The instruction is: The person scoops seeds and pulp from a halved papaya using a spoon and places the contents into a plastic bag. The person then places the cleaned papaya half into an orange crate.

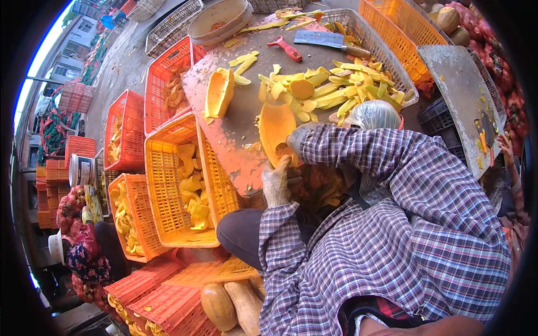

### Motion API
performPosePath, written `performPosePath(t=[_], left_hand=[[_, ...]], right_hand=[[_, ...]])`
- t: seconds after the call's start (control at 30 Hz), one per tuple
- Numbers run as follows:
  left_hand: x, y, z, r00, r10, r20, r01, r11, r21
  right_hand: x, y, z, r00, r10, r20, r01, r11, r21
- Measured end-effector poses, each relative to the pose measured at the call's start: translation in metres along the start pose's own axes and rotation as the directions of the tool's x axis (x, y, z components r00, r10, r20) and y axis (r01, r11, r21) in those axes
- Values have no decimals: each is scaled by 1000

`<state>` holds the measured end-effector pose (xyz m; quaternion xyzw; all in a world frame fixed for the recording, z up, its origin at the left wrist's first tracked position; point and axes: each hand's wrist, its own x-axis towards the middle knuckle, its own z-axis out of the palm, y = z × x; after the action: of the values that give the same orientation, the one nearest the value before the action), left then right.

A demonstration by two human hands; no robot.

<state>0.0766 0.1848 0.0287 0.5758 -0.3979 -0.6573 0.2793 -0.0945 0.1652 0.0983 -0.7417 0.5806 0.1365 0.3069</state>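
Note:
A peeled butternut squash half (275,124) is tilted at the near edge of the worktable (239,147), its hollowed side showing. My left hand (275,180), in a knit glove, grips its lower end. My right hand (297,137), also gloved, is curled at the seed hollow; whether it holds a tool is hidden. Another peeled half (219,93) lies farther left on the table. Beyond my hands are a heap of yellow-green peel strips (336,90), a cut squash piece (301,88), a red-handled peeler (286,48) and a cleaver (323,40) with a wooden handle.
A yellow crate (168,201) of squash pieces stands left of the table, with an orange crate (147,248) and red crates (130,138) beyond it. Whole squashes (218,306) lie at lower left. A round tub (222,21) stands at the far edge. Other people (90,256) are at both sides.

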Motion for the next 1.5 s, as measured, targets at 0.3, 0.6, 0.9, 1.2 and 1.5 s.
performPosePath(t=[0.3, 0.6, 0.9, 1.2, 1.5], left_hand=[[88, 85, -19, 981, 195, 3, -188, 941, 280], [83, 78, -16, 931, 338, -138, -228, 833, 504], [71, 76, -46, 558, 684, -470, -188, 656, 731], [107, 41, -73, 723, 291, -627, -38, 922, 385], [107, 30, -63, 630, 455, -629, -210, 880, 426]], right_hand=[[0, -3, -1, 998, -56, -43, 59, 996, 68], [2, 4, -16, 976, 116, -184, -98, 990, 104], [47, -28, -5, 943, 24, -333, 28, 988, 151], [54, -55, 23, 984, 167, -67, -136, 934, 329], [71, -46, 28, 956, 265, -127, -167, 846, 507]])
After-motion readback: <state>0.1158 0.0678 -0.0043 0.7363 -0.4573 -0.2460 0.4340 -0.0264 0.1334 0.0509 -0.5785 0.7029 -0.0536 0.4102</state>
